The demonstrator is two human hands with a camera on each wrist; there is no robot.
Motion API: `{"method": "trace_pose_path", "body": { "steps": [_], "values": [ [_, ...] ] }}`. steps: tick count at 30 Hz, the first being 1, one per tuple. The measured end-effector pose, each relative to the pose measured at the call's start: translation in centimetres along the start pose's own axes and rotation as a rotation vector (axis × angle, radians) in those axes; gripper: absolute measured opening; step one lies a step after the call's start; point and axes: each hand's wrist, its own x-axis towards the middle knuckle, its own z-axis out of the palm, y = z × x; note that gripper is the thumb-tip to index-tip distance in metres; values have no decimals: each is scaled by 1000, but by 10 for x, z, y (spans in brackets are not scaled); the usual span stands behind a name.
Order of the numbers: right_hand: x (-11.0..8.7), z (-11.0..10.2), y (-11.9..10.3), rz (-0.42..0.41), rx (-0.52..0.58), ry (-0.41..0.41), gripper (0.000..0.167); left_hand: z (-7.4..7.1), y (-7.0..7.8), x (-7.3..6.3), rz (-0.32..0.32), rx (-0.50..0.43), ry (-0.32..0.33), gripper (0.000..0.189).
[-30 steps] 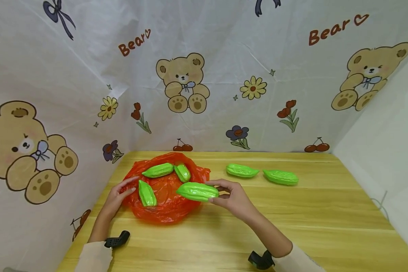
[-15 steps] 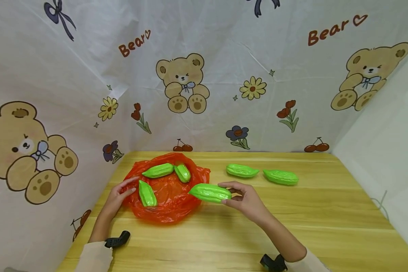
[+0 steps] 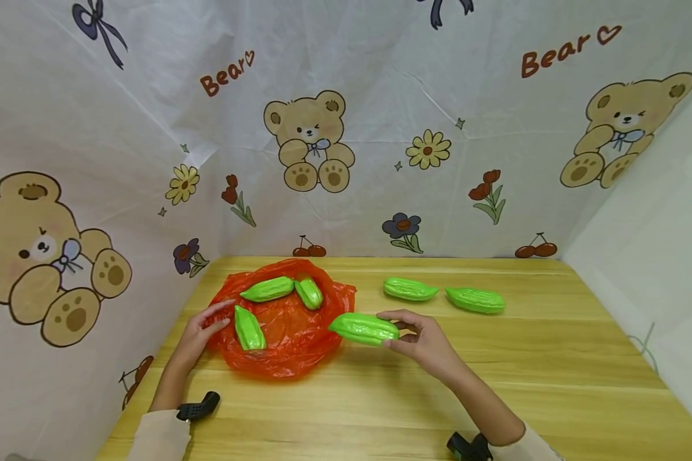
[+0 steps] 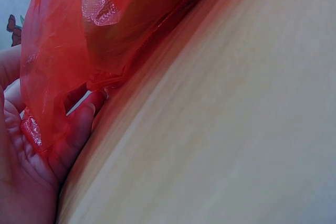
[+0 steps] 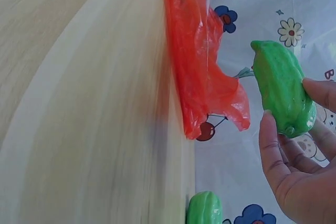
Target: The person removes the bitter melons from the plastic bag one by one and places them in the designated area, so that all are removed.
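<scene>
In the head view my right hand [image 3: 425, 340] holds a glossy green bitter melon [image 3: 362, 328] by its blunt end, thumb and fingers on opposite sides. The melon is raised above the table at the right edge of a red plastic bag [image 3: 282, 368], its pointed end toward the bag. My left hand [image 3: 195, 334] holds the bag's left side; in the left wrist view the red film [image 4: 58, 72] lies between thumb and fingers. Inside the spread bag are three more bitter melons: a left one [image 3: 249, 328], a back one [image 3: 268, 289] and a right one [image 3: 309, 294].
Two bitter melons lie on the wooden table [image 3: 346, 416] at the back right, one left [image 3: 411, 289] and one right [image 3: 476, 300]. Behind the table hangs a white cloth [image 3: 369, 192] printed with bears and flowers. A thin cable [image 3: 646, 346] shows at the right wall.
My right hand has moved right with the bitter melon, from over the bag to its right edge. The left hand and the bag have stayed in place.
</scene>
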Motion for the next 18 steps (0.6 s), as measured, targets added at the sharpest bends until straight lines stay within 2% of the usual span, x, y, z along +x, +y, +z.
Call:
{"method": "trace_pose_path", "body": {
  "steps": [6, 18],
  "values": [
    [2, -4, 9, 18, -9, 24, 43, -2, -5, -1, -11, 5, -1, 45],
    [10, -23, 23, 54, -77, 98, 45, -1, -8, 3, 16, -20, -4, 45]
  ]
}}
